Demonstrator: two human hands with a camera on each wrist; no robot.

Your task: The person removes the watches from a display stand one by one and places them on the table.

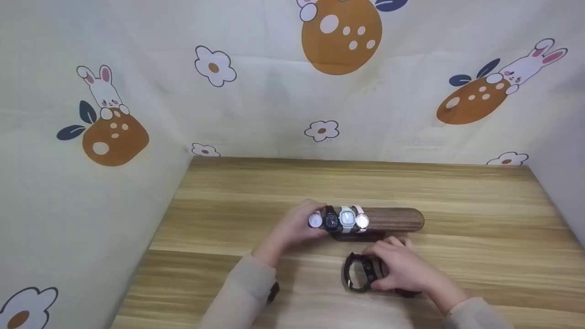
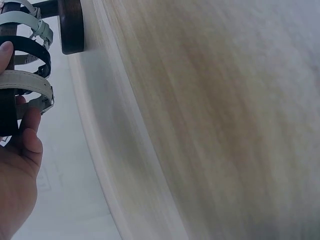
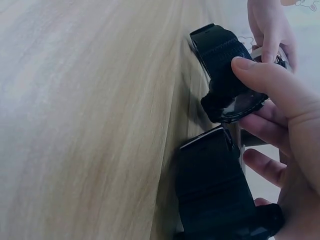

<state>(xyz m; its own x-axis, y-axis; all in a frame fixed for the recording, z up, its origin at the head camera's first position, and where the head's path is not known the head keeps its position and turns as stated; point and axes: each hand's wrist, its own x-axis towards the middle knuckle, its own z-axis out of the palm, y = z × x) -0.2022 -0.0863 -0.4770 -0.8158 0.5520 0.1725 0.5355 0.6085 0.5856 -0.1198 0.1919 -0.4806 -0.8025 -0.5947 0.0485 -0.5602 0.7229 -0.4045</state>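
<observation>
Left hand [image 1: 299, 225] grips the watch stand [image 1: 397, 219]; right hand [image 1: 402, 266] pinches a black watch [image 1: 369, 270], strap [image 3: 220, 52] marks blurry, near a second watch [image 3: 215, 185].

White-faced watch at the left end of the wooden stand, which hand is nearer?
Left. The left hand grips the stand beside the white-faced watch; the right hand is farther right, in front of the stand, pinching a black watch.

- A wooden table [image 1: 228, 187], light brown with long grain, spreads toward 6 o'clock.
- A cream wall [image 1: 265, 105], faintly creased, stands at 12 o'clock; a side wall [image 1: 36, 201] rises at 9, another pale one at 3.
- Printed rabbits [image 1: 105, 93] lean on orange fruit [image 1: 115, 139] at 9 and 2.
- White flowers [image 1: 223, 59] show at 11 and 8.
- Soft light [image 1: 315, 315] pales the wood near 6.
</observation>
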